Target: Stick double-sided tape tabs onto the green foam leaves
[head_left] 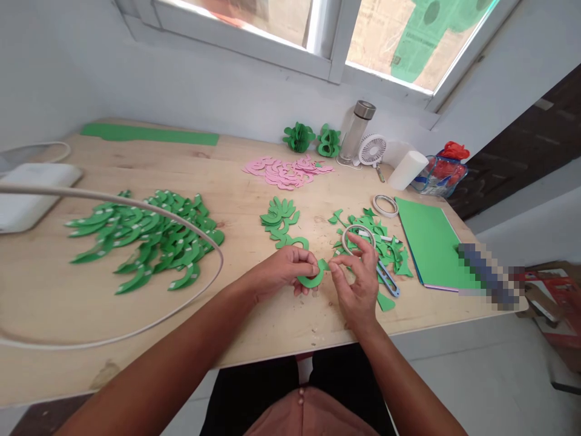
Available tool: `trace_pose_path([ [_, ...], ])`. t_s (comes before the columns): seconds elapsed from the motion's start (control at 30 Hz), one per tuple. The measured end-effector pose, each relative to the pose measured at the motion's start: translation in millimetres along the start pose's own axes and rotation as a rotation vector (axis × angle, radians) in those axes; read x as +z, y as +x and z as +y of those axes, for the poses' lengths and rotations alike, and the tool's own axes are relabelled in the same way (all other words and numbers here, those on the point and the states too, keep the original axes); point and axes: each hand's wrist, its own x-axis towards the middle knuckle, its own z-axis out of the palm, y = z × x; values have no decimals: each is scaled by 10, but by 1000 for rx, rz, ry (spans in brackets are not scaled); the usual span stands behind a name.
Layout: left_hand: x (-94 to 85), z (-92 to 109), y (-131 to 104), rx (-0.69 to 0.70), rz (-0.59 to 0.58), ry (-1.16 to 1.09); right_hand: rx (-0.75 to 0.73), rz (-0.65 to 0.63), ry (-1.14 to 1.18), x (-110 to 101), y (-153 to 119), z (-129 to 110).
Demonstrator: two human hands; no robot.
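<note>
My left hand point(297, 266) pinches a curved green paper cutout point(312, 281) above the front of the table. Close beside it, my right hand point(356, 278) has thumb and index fingertip together near the cutout's pointed end; whatever sits between them is too small to make out. A roll of tape point(345, 247) shows at the upper fingers of my right hand, and I cannot tell whether they hold it. Just beyond my left hand lies a small group of green cutouts point(279, 215). A blue-handled cutter point(388, 282) lies right of my right hand among green paper scraps point(402, 260).
Left is a large heap of curved green cutouts point(158, 233) with white patches, crossed by a pale cable point(181, 224). Pink cutouts point(284, 172), green paper ornaments point(299, 137), a bottle point(355, 133) and a fan point(372, 149) stand behind. Green sheets point(436, 242) lie right, near another tape roll point(385, 206).
</note>
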Motion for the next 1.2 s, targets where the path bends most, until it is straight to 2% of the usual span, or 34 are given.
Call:
trace_pose_path([
  [0.1,3,27,-19,-20,-40,-33,-188,-93,-54,-68,53,-2],
  [0.23,5,53,-42,-44,-76,-79,-292,-186,-63,-149,112,25],
  [0.63,-38,28,-34,-75,-165,-115,-422,-303,-31,-233,177,-9],
  [0.97,-32,43,-59,-81,-223,-72,-474,-298,-40,-248,196,-30],
  [1.2,-40,35,-54,-77,-234,-87,-460,-355,-27,-253,191,-38],
])
